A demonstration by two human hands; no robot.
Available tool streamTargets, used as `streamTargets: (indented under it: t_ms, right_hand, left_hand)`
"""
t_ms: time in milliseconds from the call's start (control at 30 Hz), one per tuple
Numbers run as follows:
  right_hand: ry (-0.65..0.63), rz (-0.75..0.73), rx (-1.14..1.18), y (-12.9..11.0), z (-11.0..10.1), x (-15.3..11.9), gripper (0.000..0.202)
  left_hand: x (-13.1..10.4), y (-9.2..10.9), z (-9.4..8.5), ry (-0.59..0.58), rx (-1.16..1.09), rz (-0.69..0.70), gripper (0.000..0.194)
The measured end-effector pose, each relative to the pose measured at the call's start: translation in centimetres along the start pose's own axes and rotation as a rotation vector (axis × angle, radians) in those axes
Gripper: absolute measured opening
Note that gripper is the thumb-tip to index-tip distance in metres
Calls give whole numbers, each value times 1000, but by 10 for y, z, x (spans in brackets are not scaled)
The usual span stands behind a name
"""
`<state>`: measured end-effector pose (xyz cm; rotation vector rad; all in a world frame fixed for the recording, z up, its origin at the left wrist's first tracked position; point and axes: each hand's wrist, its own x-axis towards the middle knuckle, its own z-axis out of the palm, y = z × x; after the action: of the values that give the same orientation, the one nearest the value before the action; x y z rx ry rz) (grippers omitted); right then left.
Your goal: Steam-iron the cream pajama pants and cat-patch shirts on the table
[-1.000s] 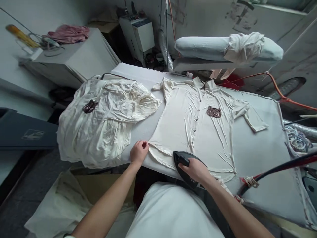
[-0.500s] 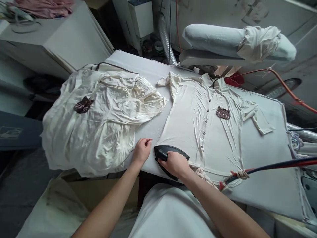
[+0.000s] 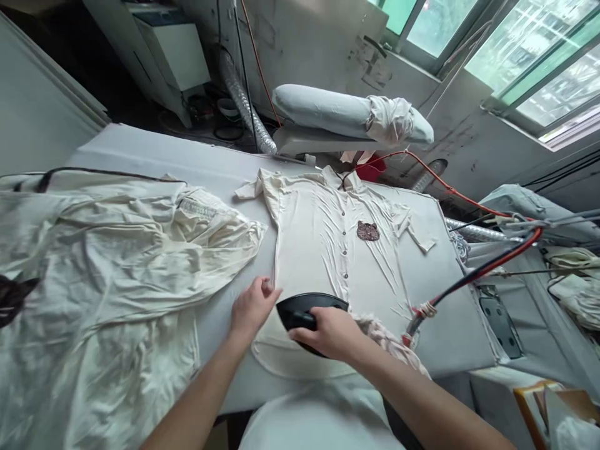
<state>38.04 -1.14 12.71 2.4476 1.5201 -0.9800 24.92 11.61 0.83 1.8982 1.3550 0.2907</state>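
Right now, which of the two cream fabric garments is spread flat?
The cream short-sleeved shirt under the black handheld iron: its button row shows down the front. The crumpled cream garment to its left lies bunched in deep folds.

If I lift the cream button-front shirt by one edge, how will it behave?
The cream button-front shirt would probably hang floppy, judging by its fine drag creases. It looks thin and light. The black iron rests on its lower part, so it may snag there.

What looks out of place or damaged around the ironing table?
Wall behind the padded arm: dark smudges, likely wear. Black-and-red cable: makeshift-looking cloth tie. Garment at left: badly rumpled beside the flatter shirt. No spill visible.
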Motion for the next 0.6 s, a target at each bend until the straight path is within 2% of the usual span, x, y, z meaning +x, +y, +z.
streamTargets:
  t_ms: [100,200,300,367,400,500,600]
  right_hand:
    - [144,107,-20,33,-32,26,53]
    - [135,125,-21,55,-79,89,47]
    - [137,216,21,81,-136,158,49]
    - [167,284,80,103,-170,193,51]
    - [185,309,119,114,-184,205,52]
    - [208,355,192,141,-207,216,51]
    - [116,322,207,157,-199,196,53]
  left_hand:
    - [-31,-18,5,-60,91,12,25]
    - [-51,-40,7,-95,-55,-33,34]
    - [-56,-46,7,37,-182,-106,38]
    - [-54,-40,10,123,-120,-152,43]
    - [-53,-37,12,111,-62,-158,46]
    - [-56,-34,13,-65,23,-156,43]
    - [-66,-52,5,-143,-200,-200,51]
